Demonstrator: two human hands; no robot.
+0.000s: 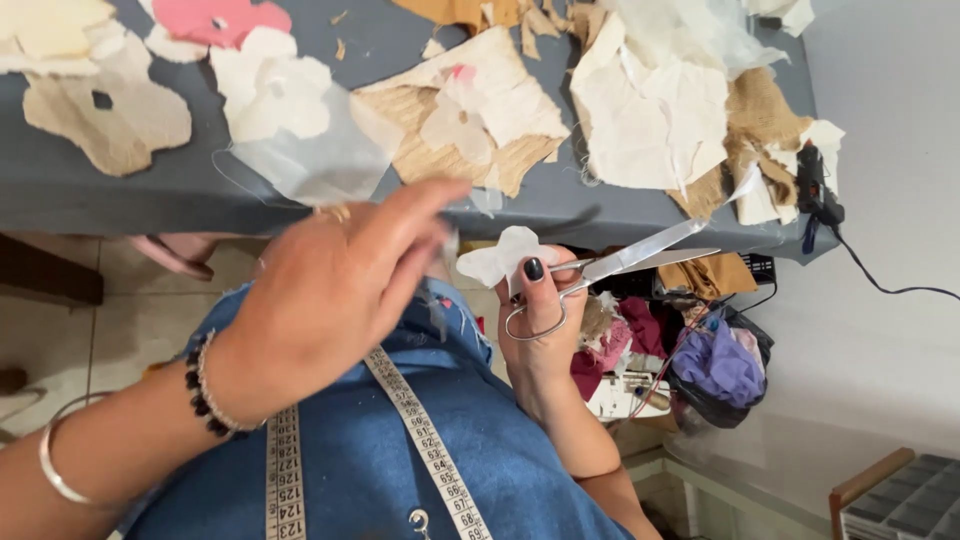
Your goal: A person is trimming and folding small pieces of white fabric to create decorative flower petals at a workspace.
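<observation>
Right hand (540, 315) grips scissors (610, 268), blades slightly open, plus a white fabric cutout (505, 258) at the fingertips. Left hand (335, 290) loose, fingers extended, holding nothing, just beside it.

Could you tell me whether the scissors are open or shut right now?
Open: the scissors' two blades part into a narrow V.

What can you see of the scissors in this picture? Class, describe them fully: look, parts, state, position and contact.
The scissors look like shiny silver metal, with looped handles and long blades. The blades are slightly parted, pointing right and a little upward. The right hand holds them, fingers through the loops, below the grey table's edge. A small white fabric piece is held in the same hand.
</observation>
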